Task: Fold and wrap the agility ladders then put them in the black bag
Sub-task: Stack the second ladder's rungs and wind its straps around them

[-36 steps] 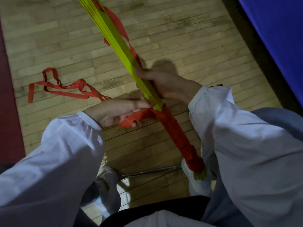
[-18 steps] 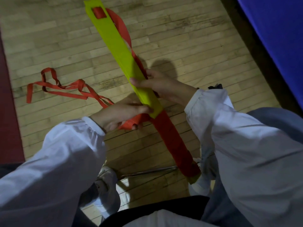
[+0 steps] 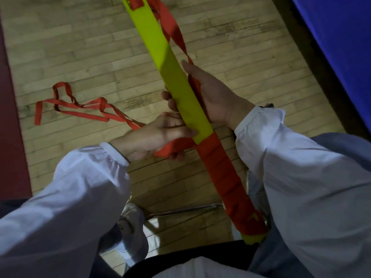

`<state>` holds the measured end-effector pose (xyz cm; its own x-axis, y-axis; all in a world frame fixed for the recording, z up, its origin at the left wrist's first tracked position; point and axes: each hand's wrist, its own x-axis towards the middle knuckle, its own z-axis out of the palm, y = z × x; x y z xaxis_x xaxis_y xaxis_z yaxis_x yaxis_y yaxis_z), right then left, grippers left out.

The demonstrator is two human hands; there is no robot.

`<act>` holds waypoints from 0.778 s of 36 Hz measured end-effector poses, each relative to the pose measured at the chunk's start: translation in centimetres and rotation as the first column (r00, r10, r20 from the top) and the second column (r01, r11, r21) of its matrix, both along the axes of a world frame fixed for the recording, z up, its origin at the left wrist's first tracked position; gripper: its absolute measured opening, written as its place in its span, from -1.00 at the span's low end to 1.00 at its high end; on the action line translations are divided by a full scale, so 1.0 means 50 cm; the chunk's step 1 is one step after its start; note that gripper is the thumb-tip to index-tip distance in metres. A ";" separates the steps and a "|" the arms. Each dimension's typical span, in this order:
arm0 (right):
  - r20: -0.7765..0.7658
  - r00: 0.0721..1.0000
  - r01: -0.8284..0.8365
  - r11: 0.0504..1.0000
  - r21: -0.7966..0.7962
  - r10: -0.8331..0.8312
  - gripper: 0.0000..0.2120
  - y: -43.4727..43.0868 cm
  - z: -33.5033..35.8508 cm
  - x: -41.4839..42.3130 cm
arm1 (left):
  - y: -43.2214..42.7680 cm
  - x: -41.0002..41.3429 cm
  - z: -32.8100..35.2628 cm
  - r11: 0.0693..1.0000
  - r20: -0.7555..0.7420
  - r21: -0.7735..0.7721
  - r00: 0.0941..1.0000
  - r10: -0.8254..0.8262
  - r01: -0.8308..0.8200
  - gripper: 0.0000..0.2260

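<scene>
Yellow rung bundle (image 3: 174, 81) slants upper-left to lower-right, right hand (image 3: 214, 99) wrapped round it, left hand (image 3: 152, 137) pinching red strap (image 3: 218, 169).

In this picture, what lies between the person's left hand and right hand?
In the head view, the bundle of yellow rungs lies between them: the right hand grips it, and the left hand holds the red strap beside it.

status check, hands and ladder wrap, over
Left hand grips red fabric strap. Right hand holds flat yellow-green plastic rung bundle, lower part wrapped. Rest of strap lies looped on wooden floor.
</scene>
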<state>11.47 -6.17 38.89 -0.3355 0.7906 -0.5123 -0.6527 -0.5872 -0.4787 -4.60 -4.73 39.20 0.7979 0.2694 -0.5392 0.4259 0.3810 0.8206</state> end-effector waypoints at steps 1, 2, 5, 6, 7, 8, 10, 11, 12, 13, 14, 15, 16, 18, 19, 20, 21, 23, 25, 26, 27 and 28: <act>-0.005 1.000 0.005 1.000 0.002 -0.005 -0.50 0.002 -0.004 -0.001 | 0.000 0.000 0.001 1.000 -0.009 -0.010 1.000 0.000 0.000 -0.73; -0.015 1.000 0.012 1.000 0.001 -0.012 -0.46 0.003 -0.008 -0.002 | 0.000 0.000 0.000 1.000 -0.016 -0.014 1.000 -0.004 0.004 -0.73; -0.017 1.000 -0.021 1.000 -0.022 0.020 -0.43 0.004 -0.015 -0.002 | 0.000 0.000 -0.002 0.998 -0.062 -0.058 0.998 -0.030 0.027 -0.70; -0.005 0.999 -0.046 0.999 -0.026 0.046 -0.44 0.004 -0.015 -0.001 | 0.000 0.000 -0.004 0.997 -0.080 -0.078 0.996 -0.028 0.022 -0.71; 0.009 0.998 -0.066 0.997 -0.028 0.066 -0.44 0.002 -0.015 -0.001 | 0.000 0.000 -0.004 0.996 -0.096 -0.091 0.995 -0.027 0.018 -0.74; 0.022 0.997 -0.076 0.997 -0.031 0.077 -0.45 0.002 -0.015 -0.001 | 0.001 0.001 -0.004 0.995 -0.108 -0.103 0.994 -0.028 0.017 -0.77; 0.053 0.995 -0.080 0.996 -0.035 0.082 -0.47 0.001 -0.017 -0.001 | 0.000 0.005 0.001 0.993 -0.137 -0.115 0.990 -0.030 0.014 -0.88; 0.076 0.994 -0.077 0.996 -0.033 0.079 -0.48 0.001 -0.018 -0.002 | -0.001 0.008 0.006 0.992 -0.153 -0.125 0.988 -0.030 0.011 -0.92; 0.101 0.992 -0.072 0.997 -0.030 0.075 -0.49 0.001 -0.019 -0.003 | 0.000 0.009 0.004 0.992 -0.165 -0.129 0.986 -0.030 0.008 -0.86; 0.124 0.990 -0.066 0.997 -0.027 0.069 -0.50 0.002 -0.019 -0.002 | -0.001 0.012 0.007 0.992 -0.174 -0.125 0.984 -0.030 0.008 -0.79; 0.143 0.988 -0.059 0.998 -0.025 0.062 -0.51 0.002 -0.020 -0.001 | 0.000 0.011 0.007 0.992 -0.182 -0.124 0.982 -0.040 0.017 -0.74; 0.159 0.986 -0.054 0.998 -0.022 0.057 -0.52 0.003 -0.020 0.000 | 0.001 0.011 0.007 0.992 -0.195 -0.121 0.980 -0.052 0.029 -0.71; 0.174 0.983 -0.053 0.998 -0.017 0.055 -0.52 0.002 -0.020 0.001 | 0.003 0.011 0.007 0.991 -0.201 -0.124 0.977 -0.066 0.041 -0.71; 0.206 0.977 -0.058 0.998 -0.011 0.059 -0.54 0.002 -0.021 0.000 | 0.006 0.009 0.003 0.992 -0.209 -0.120 0.976 -0.070 0.046 -0.79; 0.223 0.973 -0.062 0.998 -0.009 0.062 -0.54 0.001 -0.022 -0.001 | 0.007 0.009 0.001 0.993 -0.216 -0.110 0.975 -0.061 0.038 -0.80; 0.240 0.969 -0.065 0.998 -0.007 0.065 -0.55 0.002 -0.023 -0.002 | 0.008 0.009 -0.003 0.995 -0.227 -0.098 0.972 -0.059 0.038 -0.79; 0.257 0.964 -0.066 0.998 -0.009 0.066 -0.55 0.002 -0.025 -0.004 | 0.007 0.009 -0.005 0.995 -0.235 -0.087 0.970 -0.059 0.039 -0.78; 0.290 0.954 -0.072 0.997 -0.018 0.074 -0.57 0.003 -0.030 -0.008 | 0.004 0.010 -0.010 0.997 -0.244 -0.060 0.968 -0.055 0.041 -0.81; 0.311 0.947 -0.076 0.997 -0.022 0.079 -0.59 0.004 -0.034 -0.010 | 0.004 0.009 -0.021 0.999 -0.268 -0.026 0.962 -0.044 0.038 -0.77; 0.320 0.944 -0.079 0.997 -0.021 0.082 -0.60 0.005 -0.037 -0.011 | 0.004 0.007 -0.026 0.999 -0.281 0.000 0.959 -0.046 0.048 -0.72; 0.329 0.940 -0.088 0.996 -0.017 0.089 -0.62 0.005 -0.039 -0.011 | 0.004 0.007 -0.031 0.997 -0.291 0.028 0.955 -0.054 0.065 -0.67; 0.336 0.937 -0.098 0.995 -0.011 0.096 -0.63 0.005 -0.040 -0.012 | 0.004 0.006 -0.035 0.996 -0.297 0.050 0.953 -0.060 0.078 -0.64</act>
<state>10.86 -5.92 36.89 -0.2201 0.7661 -0.6039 -0.3929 -0.6363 -0.6639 -4.31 -4.52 37.46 0.6240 0.2585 -0.7374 0.6756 0.2958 0.6754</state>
